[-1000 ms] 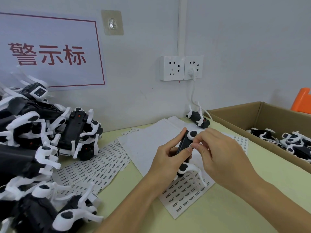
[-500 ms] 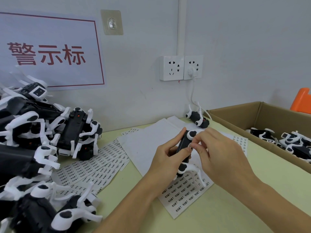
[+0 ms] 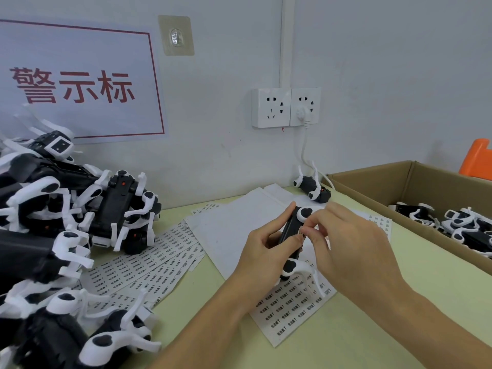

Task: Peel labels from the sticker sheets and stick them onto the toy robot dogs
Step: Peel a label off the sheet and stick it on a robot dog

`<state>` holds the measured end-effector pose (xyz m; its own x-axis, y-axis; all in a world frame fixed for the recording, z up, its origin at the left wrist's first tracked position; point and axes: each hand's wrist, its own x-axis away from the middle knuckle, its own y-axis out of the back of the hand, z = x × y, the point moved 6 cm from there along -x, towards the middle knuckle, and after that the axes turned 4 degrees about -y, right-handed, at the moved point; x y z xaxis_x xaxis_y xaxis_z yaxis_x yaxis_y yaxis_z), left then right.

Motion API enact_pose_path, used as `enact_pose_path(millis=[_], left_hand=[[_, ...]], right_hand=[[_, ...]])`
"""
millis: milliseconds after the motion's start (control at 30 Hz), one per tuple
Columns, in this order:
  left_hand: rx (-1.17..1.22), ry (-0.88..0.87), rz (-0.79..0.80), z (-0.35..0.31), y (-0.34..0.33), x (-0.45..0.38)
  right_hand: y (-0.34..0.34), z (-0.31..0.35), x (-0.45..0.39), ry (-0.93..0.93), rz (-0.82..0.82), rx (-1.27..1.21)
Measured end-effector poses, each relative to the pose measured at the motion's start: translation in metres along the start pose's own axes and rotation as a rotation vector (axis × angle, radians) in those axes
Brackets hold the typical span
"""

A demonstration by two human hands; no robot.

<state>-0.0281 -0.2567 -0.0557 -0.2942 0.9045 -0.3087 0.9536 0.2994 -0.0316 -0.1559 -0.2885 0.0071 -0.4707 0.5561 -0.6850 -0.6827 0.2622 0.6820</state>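
My left hand (image 3: 263,249) grips a black-and-white toy robot dog (image 3: 292,227) above the table's middle, thumb on its black body. My right hand (image 3: 346,243) holds its thumb and forefinger together against the dog's body at a small white label (image 3: 301,233). Under the hands lies a sticker sheet (image 3: 287,307) printed with rows of small labels. More sticker sheets (image 3: 149,265) fan out to the left. One more dog (image 3: 312,186) lies on its back by the wall.
A heap of toy dogs (image 3: 53,235) fills the left side. An open cardboard box (image 3: 372,187) at the right holds several dogs (image 3: 458,225). Blank white sheets (image 3: 234,222) lie behind the hands. A wall socket (image 3: 286,107) has a white cable plugged in.
My right thumb and forefinger have slid slightly down the dog's body, pressing at the label. The left hand keeps its grip; the dog has barely moved.
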Motion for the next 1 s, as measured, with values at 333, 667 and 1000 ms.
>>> enact_pose_path(millis=[333, 667, 1000], left_hand=[[-0.011, -0.002, 0.001, -0.002, -0.001, 0.001], [-0.037, -0.012, 0.004, -0.003, -0.001, 0.002], [-0.004, 0.034, -0.008, 0.002, 0.005, 0.001]], right_hand=[[0.002, -0.002, 0.0, -0.067, -0.05, -0.051], [-0.001, -0.01, -0.003, -0.108, -0.026, -0.086], [0.003, -0.018, -0.008, -0.057, 0.001, -0.141]])
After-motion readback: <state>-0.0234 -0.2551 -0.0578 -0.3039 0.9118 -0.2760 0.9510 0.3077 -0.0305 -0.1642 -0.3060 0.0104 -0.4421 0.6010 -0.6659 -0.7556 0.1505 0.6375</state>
